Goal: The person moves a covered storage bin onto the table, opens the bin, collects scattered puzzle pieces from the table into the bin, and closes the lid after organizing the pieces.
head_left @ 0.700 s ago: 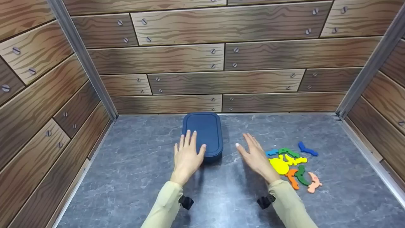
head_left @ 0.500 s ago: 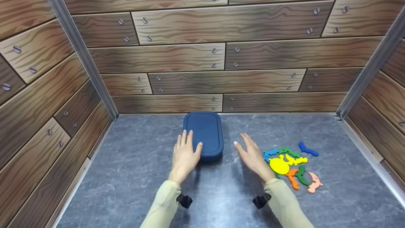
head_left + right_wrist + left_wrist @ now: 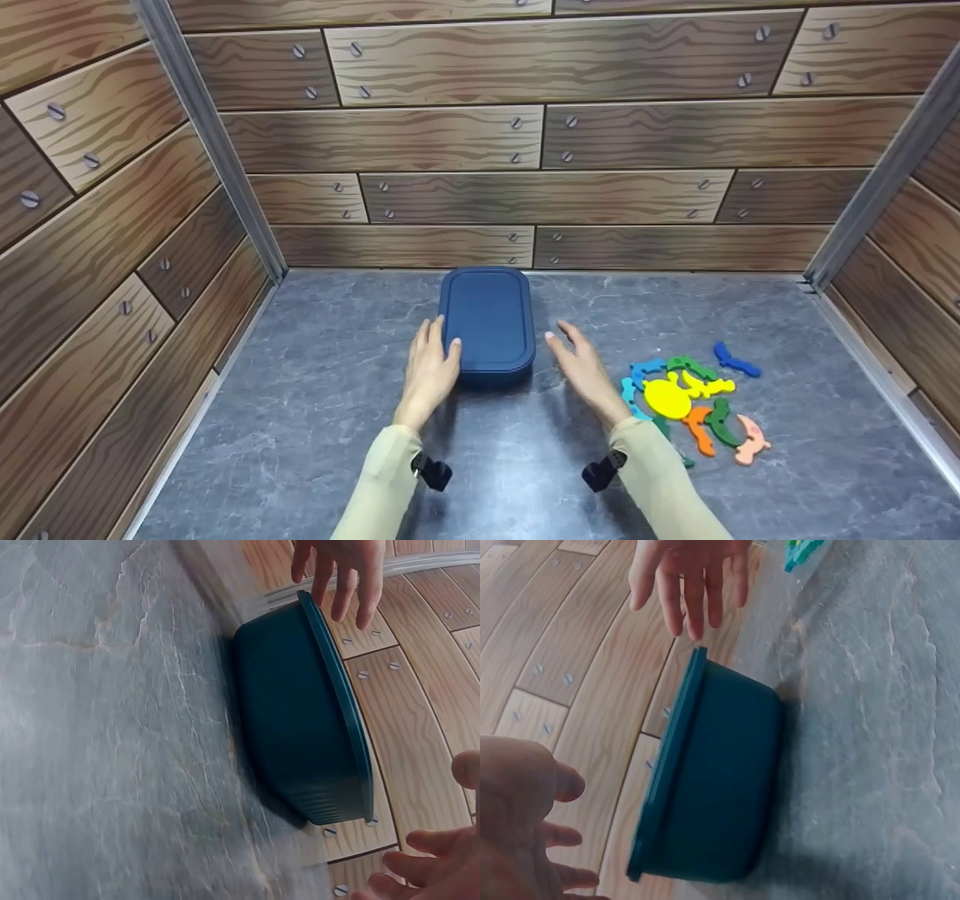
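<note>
A dark blue lidded container [image 3: 487, 319] stands on the grey marbled tabletop near the back wall, its lid on. My left hand [image 3: 430, 371] is at its left side, fingertips right at the lid's edge in the head view. To the right of the container, a gap separates it from my right hand [image 3: 588, 373], whose fingers are extended and slightly bent. Both wrist views show the container [image 3: 712, 772] from the near end, between the two hands. Neither hand grips anything.
Right of my right hand lie several colourful flat toy pieces around a yellow rounded piece [image 3: 667, 399], including an orange piece [image 3: 700, 432], a peach piece [image 3: 751, 441] and, slightly apart, a blue piece [image 3: 738, 361]. Wood-print walls [image 3: 450, 135] enclose the tabletop.
My left hand has moved left, from over the lid to the container's left edge. My right hand has shifted left towards the container, uncovering more toy pieces. The head view has shifted slightly.
</note>
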### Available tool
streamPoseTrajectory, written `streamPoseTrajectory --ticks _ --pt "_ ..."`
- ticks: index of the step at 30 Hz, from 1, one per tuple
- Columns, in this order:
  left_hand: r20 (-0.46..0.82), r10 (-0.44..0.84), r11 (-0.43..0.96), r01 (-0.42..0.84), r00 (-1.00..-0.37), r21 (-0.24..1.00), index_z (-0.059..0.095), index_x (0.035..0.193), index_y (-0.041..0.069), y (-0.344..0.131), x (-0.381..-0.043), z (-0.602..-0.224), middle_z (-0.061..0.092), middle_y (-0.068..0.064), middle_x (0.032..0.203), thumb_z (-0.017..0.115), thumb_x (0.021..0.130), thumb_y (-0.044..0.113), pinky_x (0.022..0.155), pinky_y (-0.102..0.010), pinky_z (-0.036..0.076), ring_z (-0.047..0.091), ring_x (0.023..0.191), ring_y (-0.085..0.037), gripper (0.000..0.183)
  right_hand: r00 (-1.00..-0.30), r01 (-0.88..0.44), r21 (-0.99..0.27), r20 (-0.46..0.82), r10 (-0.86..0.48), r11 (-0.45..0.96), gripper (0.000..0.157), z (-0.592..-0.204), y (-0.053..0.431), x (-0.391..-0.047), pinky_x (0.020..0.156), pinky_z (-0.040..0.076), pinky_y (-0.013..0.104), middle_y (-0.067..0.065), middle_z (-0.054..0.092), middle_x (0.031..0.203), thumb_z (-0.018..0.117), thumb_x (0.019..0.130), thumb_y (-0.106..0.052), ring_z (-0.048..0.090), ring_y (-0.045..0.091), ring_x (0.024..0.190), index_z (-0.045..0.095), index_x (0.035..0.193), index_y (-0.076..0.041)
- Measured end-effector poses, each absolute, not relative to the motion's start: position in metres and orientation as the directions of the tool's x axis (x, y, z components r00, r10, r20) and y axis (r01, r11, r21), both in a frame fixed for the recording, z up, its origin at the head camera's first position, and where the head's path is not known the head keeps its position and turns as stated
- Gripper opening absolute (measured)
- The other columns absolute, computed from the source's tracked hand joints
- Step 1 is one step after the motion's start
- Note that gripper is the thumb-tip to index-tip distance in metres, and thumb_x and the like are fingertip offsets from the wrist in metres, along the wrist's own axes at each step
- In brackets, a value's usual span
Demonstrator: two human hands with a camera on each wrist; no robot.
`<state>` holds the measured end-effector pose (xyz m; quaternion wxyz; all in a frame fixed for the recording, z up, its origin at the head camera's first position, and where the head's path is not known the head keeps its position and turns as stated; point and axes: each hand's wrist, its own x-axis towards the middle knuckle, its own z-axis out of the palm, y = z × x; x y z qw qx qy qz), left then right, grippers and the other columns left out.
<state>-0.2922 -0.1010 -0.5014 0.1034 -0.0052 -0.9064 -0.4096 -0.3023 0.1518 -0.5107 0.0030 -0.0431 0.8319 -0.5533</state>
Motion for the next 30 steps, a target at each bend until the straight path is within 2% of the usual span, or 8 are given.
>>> streamPoseTrajectory --ticks 5,9,14,18,24,30 --pt "0.195 -0.104 0.609 0.093 -0.975 0.788 0.039 0.148 -0.001 -0.106 -0.3 -0.509 0.032 -0.026 0.152 0.051 0.101 0.02 0.113 -0.053 0.023 0.027 0.141 -0.042 0.053 -0.997 -0.073 -0.953 0.073 -0.013 0.295 0.058 -0.511 0.142 -0.311 0.105 0.039 0.048 0.024 0.042 0.147 0.053 0.102 -0.029 0.042 0.037 0.133 0.039 0.148 0.003" --pt "0.144 -0.152 0.499 0.05 -0.978 0.865 0.044 0.143 -0.004 -0.108 -0.305 -0.514 0.043 -0.027 0.144 0.051 0.099 0.014 0.11 -0.051 0.03 0.039 0.135 -0.04 0.048 -0.996 -0.078 -0.955 0.09 0.028 0.288 0.053 -0.518 0.134 -0.316 0.098 0.046 0.044 0.024 0.056 0.132 0.058 0.099 -0.02 0.055 0.034 0.119 0.045 0.142 0.008" --pt "0.109 -0.233 0.409 0.005 -0.966 0.912 0.052 0.135 -0.007 -0.107 -0.311 -0.52 0.057 -0.024 0.125 0.052 0.097 0.005 0.099 -0.048 0.041 0.054 0.116 -0.038 0.04 -0.996 -0.061 -0.948 0.076 0.036 0.312 0.051 -0.527 0.126 -0.318 0.092 0.049 0.042 0.02 0.062 0.12 0.062 0.095 -0.016 0.059 0.032 0.11 0.049 0.137 0.01" --pt "0.057 -0.278 0.315 -0.034 -0.959 0.949 0.057 0.131 -0.006 -0.107 -0.316 -0.522 0.06 -0.018 0.108 0.054 0.095 0.001 0.087 -0.043 0.048 0.058 0.097 -0.029 0.037 -0.997 -0.042 -0.956 0.06 0.053 0.29 0.051 -0.531 0.122 -0.321 0.087 0.051 0.037 0.019 0.063 0.116 0.065 0.092 -0.013 0.061 0.03 0.105 0.052 0.135 0.01" --pt "-0.065 -0.226 0.038 -0.076 -0.972 0.996 0.053 0.133 -0.01 -0.113 -0.323 -0.52 0.054 -0.011 0.092 0.052 0.094 -0.004 0.064 -0.038 0.055 0.054 0.067 -0.016 0.039 -0.994 -0.026 -0.97 0.05 0.094 0.24 0.048 -0.53 0.119 -0.328 0.076 0.05 0.028 0.015 0.062 0.105 0.069 0.088 -0.01 0.061 0.023 0.089 0.057 0.13 0.009" --pt "-0.12 -0.126 -0.172 -0.098 -0.985 0.98 0.046 0.134 -0.015 -0.124 -0.326 -0.524 0.053 -0.011 0.087 0.05 0.092 -0.007 0.051 -0.026 0.053 0.054 0.057 -0.012 0.042 -0.995 0.004 -0.989 0.012 0.103 0.148 0.046 -0.53 0.117 -0.333 0.068 0.049 0.022 0.014 0.063 0.101 0.07 0.086 -0.005 0.059 0.015 0.081 0.059 0.128 0.011"
